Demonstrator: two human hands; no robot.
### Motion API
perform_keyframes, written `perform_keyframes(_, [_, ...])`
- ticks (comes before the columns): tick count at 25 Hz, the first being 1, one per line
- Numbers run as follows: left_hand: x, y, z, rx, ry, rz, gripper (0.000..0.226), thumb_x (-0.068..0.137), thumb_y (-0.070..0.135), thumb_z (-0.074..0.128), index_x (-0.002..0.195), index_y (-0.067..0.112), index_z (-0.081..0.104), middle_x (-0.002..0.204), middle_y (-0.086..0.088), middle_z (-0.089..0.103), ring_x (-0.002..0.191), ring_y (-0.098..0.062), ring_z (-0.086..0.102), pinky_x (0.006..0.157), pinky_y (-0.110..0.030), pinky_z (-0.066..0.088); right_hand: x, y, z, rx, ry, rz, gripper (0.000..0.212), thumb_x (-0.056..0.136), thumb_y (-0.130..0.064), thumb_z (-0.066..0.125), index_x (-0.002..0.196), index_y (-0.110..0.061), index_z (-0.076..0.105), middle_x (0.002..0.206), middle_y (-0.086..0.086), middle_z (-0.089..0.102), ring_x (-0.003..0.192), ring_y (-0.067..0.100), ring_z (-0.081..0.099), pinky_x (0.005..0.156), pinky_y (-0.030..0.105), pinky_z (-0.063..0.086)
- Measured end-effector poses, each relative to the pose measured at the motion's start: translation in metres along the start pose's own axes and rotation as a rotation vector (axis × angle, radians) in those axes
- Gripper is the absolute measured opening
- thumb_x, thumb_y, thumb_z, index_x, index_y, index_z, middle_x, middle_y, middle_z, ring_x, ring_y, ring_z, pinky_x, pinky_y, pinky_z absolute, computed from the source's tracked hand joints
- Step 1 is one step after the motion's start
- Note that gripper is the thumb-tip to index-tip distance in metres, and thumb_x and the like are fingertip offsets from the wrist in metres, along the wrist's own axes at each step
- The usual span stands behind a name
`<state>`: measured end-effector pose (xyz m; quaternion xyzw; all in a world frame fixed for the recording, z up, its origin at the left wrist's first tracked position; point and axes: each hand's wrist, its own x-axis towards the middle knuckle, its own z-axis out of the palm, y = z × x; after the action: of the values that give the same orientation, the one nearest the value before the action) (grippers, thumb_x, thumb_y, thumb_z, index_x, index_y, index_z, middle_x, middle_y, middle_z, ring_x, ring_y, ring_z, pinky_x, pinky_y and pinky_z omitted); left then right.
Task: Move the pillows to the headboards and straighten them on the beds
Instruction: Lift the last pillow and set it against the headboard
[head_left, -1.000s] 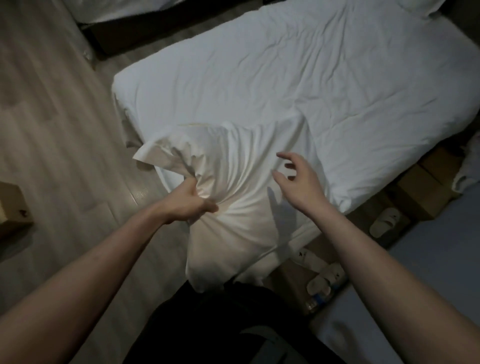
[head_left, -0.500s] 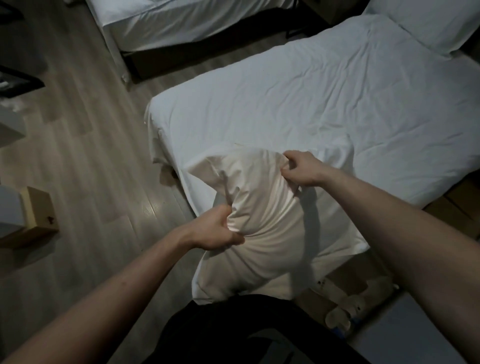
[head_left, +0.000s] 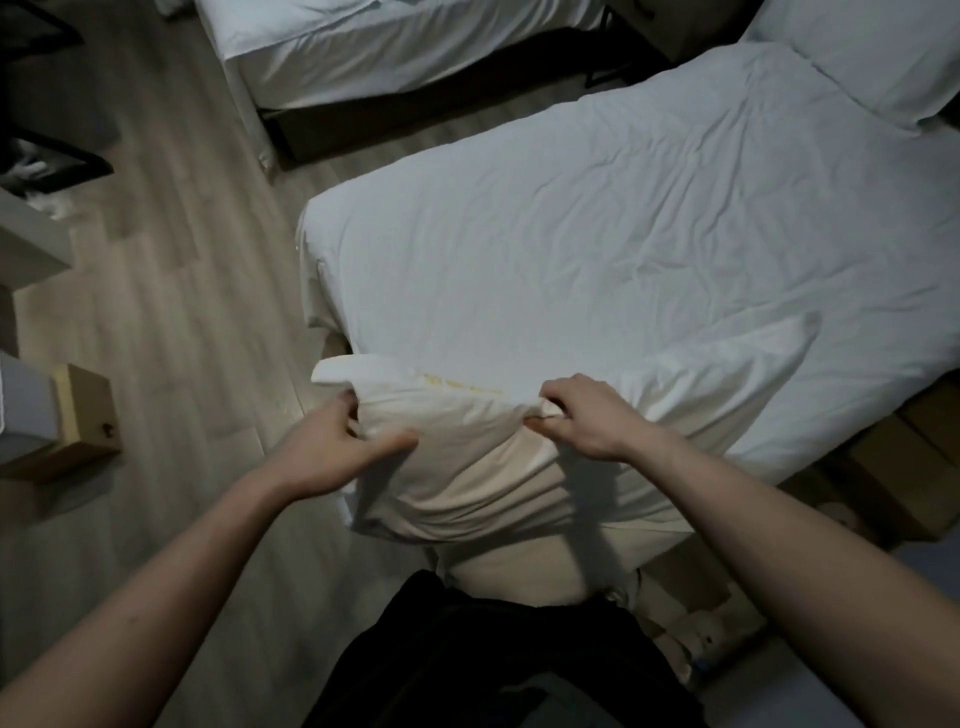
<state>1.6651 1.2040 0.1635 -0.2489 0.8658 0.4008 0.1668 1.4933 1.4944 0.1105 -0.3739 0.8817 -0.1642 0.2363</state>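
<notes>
A white pillow (head_left: 467, 467) hangs in front of me at the foot corner of the near bed (head_left: 597, 234), its lower end against my dark clothing. My left hand (head_left: 337, 447) grips its left upper edge. My right hand (head_left: 582, 415) pinches the cloth at its upper right. A second white pillow (head_left: 857, 57) lies at the far right end of the same bed, by the headboard side. The sheet on this bed is creased.
Another bed (head_left: 389, 47) with white sheets stands across a strip of wood floor (head_left: 171, 312) at the top. A cardboard box (head_left: 78, 415) sits on the floor at left. More boxes (head_left: 883, 467) and slippers lie to the right of the near bed.
My right hand went from open above the pillow to gripping its upper edge. Both hands now hold the top edge apart, and the view has shifted up the bed.
</notes>
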Motion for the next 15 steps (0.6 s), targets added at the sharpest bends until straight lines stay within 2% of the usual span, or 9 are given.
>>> perform_keyframes(2, [-0.002, 0.018, -0.001, -0.059, 0.12, 0.024, 0.042, 0.075, 0.054, 0.084, 0.109, 0.036, 0.067, 0.093, 0.03, 0.074, 0.087, 0.012, 0.067, 0.087, -0.03, 0.058, -0.004, 0.003, 0.001, 0.016, -0.026, -0.035, 0.041, 0.095, -0.062, 0.056, 0.082, -0.023, 0.052, 0.082, -0.007, 0.055, 0.09, 0.031, 0.062, 0.067, 0.038, 0.036])
perform_keyframes(4, [-0.002, 0.04, 0.013, -0.095, 0.19, 0.068, 0.046, 0.076, 0.053, 0.079, 0.116, 0.033, 0.069, 0.105, 0.017, 0.077, 0.098, -0.004, 0.072, 0.092, -0.039, 0.058, -0.012, 0.008, -0.004, 0.032, -0.03, -0.076, 0.043, 0.096, -0.063, 0.054, 0.083, -0.022, 0.053, 0.08, -0.006, 0.057, 0.087, 0.032, 0.062, 0.066, 0.04, 0.039])
perform_keyframes(5, [-0.002, 0.053, 0.024, -0.095, 0.236, 0.101, 0.038, 0.079, 0.047, 0.075, 0.112, 0.029, 0.07, 0.102, 0.011, 0.078, 0.097, -0.01, 0.073, 0.089, -0.042, 0.059, -0.019, 0.012, -0.01, 0.054, -0.025, -0.107, 0.043, 0.097, -0.062, 0.054, 0.082, -0.022, 0.052, 0.078, -0.006, 0.057, 0.085, 0.032, 0.061, 0.066, 0.041, 0.04])
perform_keyframes(7, [-0.004, 0.085, 0.048, -0.08, 0.378, 0.125, 0.017, 0.086, 0.034, 0.07, 0.098, 0.022, 0.07, 0.089, 0.004, 0.076, 0.087, -0.017, 0.071, 0.083, -0.044, 0.057, -0.039, 0.028, -0.028, 0.119, -0.02, -0.16, 0.041, 0.098, -0.058, 0.056, 0.078, -0.023, 0.049, 0.074, -0.007, 0.056, 0.079, 0.029, 0.058, 0.067, 0.042, 0.042])
perform_keyframes(9, [-0.008, 0.115, 0.063, -0.172, 0.524, 0.121, 0.01, 0.088, 0.036, 0.066, 0.088, 0.026, 0.068, 0.08, 0.006, 0.07, 0.075, -0.011, 0.064, 0.079, -0.043, 0.055, -0.057, 0.047, -0.056, 0.183, 0.009, -0.191, 0.041, 0.099, -0.053, 0.059, 0.075, -0.021, 0.048, 0.07, -0.006, 0.053, 0.074, 0.024, 0.054, 0.066, 0.043, 0.04])
perform_keyframes(12, [-0.021, 0.17, 0.07, -0.304, 0.736, 0.154, 0.01, 0.094, 0.041, 0.064, 0.087, 0.034, 0.063, 0.08, 0.012, 0.065, 0.077, -0.008, 0.062, 0.076, -0.034, 0.055, -0.084, 0.07, -0.105, 0.276, 0.064, -0.25, 0.043, 0.098, -0.046, 0.063, 0.071, -0.015, 0.048, 0.064, -0.003, 0.048, 0.066, 0.015, 0.05, 0.063, 0.041, 0.039])
perform_keyframes(15, [-0.036, 0.222, 0.07, -0.299, 0.851, 0.25, 0.011, 0.101, 0.036, 0.06, 0.102, 0.025, 0.062, 0.083, 0.015, 0.061, 0.075, -0.001, 0.058, 0.062, -0.007, 0.045, -0.108, 0.084, -0.142, 0.358, 0.053, -0.257, 0.04, 0.096, -0.042, 0.066, 0.07, -0.014, 0.053, 0.064, -0.005, 0.05, 0.064, 0.006, 0.047, 0.061, 0.035, 0.037])
